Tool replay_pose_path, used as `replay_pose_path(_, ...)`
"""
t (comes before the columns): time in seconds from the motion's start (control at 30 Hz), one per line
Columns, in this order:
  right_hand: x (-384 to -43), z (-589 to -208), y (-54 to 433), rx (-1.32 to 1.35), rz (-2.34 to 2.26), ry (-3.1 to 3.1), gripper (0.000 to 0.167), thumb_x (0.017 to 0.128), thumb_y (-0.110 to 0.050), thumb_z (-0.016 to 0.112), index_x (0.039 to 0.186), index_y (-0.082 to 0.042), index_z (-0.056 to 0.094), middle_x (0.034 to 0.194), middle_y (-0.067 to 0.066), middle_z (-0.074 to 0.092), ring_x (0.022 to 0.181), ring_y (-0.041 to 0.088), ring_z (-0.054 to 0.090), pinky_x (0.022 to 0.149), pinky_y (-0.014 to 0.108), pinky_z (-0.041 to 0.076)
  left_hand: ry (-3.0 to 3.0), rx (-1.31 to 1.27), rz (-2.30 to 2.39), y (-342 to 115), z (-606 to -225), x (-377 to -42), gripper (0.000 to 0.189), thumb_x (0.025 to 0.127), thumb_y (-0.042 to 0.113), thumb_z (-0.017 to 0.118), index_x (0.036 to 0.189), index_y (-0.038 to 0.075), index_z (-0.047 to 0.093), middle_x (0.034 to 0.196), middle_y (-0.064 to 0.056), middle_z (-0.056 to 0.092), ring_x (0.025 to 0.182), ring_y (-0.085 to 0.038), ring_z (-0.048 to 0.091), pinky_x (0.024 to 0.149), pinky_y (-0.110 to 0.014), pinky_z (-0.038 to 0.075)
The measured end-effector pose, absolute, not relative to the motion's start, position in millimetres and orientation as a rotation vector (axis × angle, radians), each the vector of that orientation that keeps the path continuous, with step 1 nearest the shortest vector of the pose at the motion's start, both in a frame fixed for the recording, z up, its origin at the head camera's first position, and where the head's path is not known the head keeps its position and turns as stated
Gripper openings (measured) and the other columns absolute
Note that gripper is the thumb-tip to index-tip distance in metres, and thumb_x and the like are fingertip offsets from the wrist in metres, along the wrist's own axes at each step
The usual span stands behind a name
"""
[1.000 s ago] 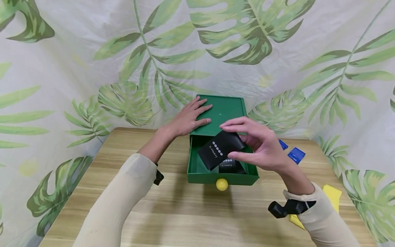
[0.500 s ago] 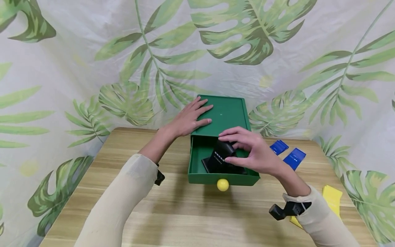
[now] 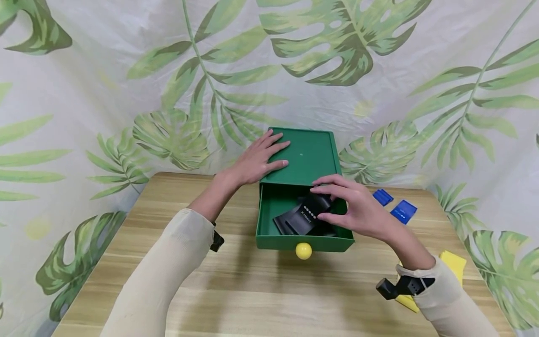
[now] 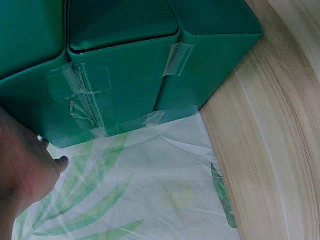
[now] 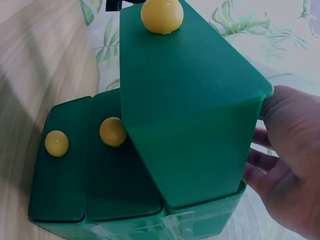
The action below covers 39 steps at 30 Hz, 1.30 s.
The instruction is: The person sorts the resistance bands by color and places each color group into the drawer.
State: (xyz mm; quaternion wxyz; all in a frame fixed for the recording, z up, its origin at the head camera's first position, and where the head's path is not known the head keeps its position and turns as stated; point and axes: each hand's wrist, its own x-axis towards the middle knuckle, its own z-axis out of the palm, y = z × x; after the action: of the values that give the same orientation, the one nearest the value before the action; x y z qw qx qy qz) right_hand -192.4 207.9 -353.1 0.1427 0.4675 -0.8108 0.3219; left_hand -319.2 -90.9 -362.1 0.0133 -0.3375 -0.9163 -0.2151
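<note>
A green drawer cabinet [image 3: 309, 157] stands at the back of the table with its top drawer [image 3: 304, 243] pulled out. My left hand [image 3: 257, 161] rests flat on the cabinet's top, fingers spread. Over the drawer's right side, my right hand [image 3: 358, 206] holds a black resistance band [image 3: 307, 217] marked "X-Heavy" between thumb and fingers. The band slants down into the drawer, over another black band. In the right wrist view, the drawer's wall [image 5: 200, 150] hides the bands, and my right fingers dip behind its edge.
Blue resistance bands [image 3: 403, 211] lie to the right of the cabinet. Yellow bands [image 3: 454, 267] are nearer, partly behind the right forearm. Two lower drawers with yellow knobs [image 5: 113, 132] are closed. A leaf-print cloth [image 3: 236, 70] hangs behind the table.
My right hand lowers the black band into the drawer, where it bends up and then leans back to the right with the hand. The left hand stays in place.
</note>
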Motion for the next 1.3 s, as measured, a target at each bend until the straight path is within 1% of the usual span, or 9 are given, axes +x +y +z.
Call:
replay_pose_path(0.23, -188, -354, 214, 1.291, 0.751, -2.384, 0.053, 0.081, -0.012, 0.093, 0.131, -0.005, 0.073, 0.137, 0.012, 0.069, 0.125, 0.029, 0.067, 0.096, 0.044, 0.058, -2.85, -1.055, -0.683, -91, -363, -320, 0.069, 0.11, 0.052, 0.05, 0.169, 0.021, 0.032, 0.178, -0.008, 0.015, 0.165, -0.027, -0.004, 0.132, -0.049, 0.003)
replay_pose_path(0.3, -186, -353, 215, 1.28, 0.721, -2.379, 0.048, 0.085, -0.012, 0.09, 0.13, -0.005, 0.074, 0.137, 0.011, 0.07, 0.124, 0.029, 0.068, 0.09, 0.041, 0.059, -2.849, -1.057, -0.684, -91, -363, -320, 0.069, 0.11, 0.051, 0.05, 0.169, 0.021, 0.032, 0.178, -0.008, 0.015, 0.165, -0.027, -0.004, 0.132, -0.049, 0.003)
replay_pose_path(0.37, -186, -352, 216, 1.266, 0.715, -2.371, 0.043, 0.087, -0.01, 0.088, 0.128, -0.005, 0.075, 0.135, 0.011, 0.072, 0.118, 0.027, 0.071, 0.076, 0.029, 0.057, -2.847, -1.059, -0.692, -91, -363, -319, 0.068, 0.11, 0.051, 0.05, 0.169, 0.02, 0.032, 0.178, -0.008, 0.015, 0.165, -0.027, -0.003, 0.132, -0.049, 0.003)
replay_pose_path(0.47, -186, -353, 219, 1.242, 0.727, -2.352, 0.035, 0.089, -0.004, 0.084, 0.123, -0.006, 0.077, 0.132, 0.011, 0.073, 0.09, 0.018, 0.072, 0.056, 0.016, 0.04, -2.848, -1.061, -0.705, -92, -362, -318, 0.068, 0.111, 0.05, 0.05, 0.169, 0.02, 0.033, 0.178, -0.009, 0.015, 0.165, -0.028, -0.003, 0.132, -0.049, 0.003)
replay_pose_path(0.53, -187, -353, 220, 1.221, 0.716, -2.338, 0.032, 0.089, -0.002, 0.083, 0.12, -0.007, 0.077, 0.13, 0.011, 0.073, 0.07, 0.011, 0.064, 0.052, 0.013, 0.034, -2.846, -1.064, -0.708, -92, -362, -318, 0.068, 0.111, 0.05, 0.05, 0.169, 0.019, 0.033, 0.178, -0.009, 0.015, 0.165, -0.027, -0.004, 0.132, -0.049, 0.003)
replay_pose_path(0.63, -187, -355, 220, 1.195, 0.686, -2.31, 0.031, 0.086, 0.002, 0.083, 0.116, -0.007, 0.078, 0.123, 0.011, 0.072, 0.058, 0.007, 0.05, 0.051, 0.014, 0.035, -2.841, -1.068, -0.709, -92, -362, -319, 0.068, 0.111, 0.05, 0.05, 0.169, 0.019, 0.033, 0.178, -0.009, 0.015, 0.165, -0.027, -0.004, 0.132, -0.048, 0.003)
replay_pose_path(0.87, -185, -358, 220, 1.125, 0.59, -2.287, 0.03, 0.081, -0.001, 0.088, 0.11, -0.008, 0.081, 0.113, 0.009, 0.07, 0.07, 0.015, 0.062, 0.053, 0.026, 0.045, -2.839, -1.07, -0.699, -92, -363, -320, 0.068, 0.11, 0.05, 0.051, 0.169, 0.019, 0.033, 0.178, -0.009, 0.015, 0.165, -0.028, -0.004, 0.132, -0.049, 0.003)
replay_pose_path(1.07, -185, -359, 224, 1.086, 0.568, -2.292, 0.028, 0.081, -0.005, 0.091, 0.107, -0.006, 0.081, 0.113, 0.009, 0.072, 0.097, 0.025, 0.073, 0.075, 0.041, 0.061, -2.829, -1.071, -0.688, -91, -364, -321, 0.067, 0.111, 0.049, 0.05, 0.169, 0.019, 0.033, 0.177, -0.01, 0.016, 0.165, -0.029, -0.002, 0.132, -0.048, 0.003)
replay_pose_path(1.3, -177, -357, 225, 1.049, 0.678, -2.317, 0.033, 0.08, -0.004, 0.091, 0.111, -0.006, 0.08, 0.114, 0.006, 0.074, 0.103, 0.023, 0.073, 0.089, 0.025, 0.055, -2.836, -1.071, -0.69, -92, -364, -320, 0.068, 0.111, 0.049, 0.05, 0.169, 0.019, 0.032, 0.178, -0.009, 0.015, 0.165, -0.028, -0.004, 0.132, -0.048, 0.002)
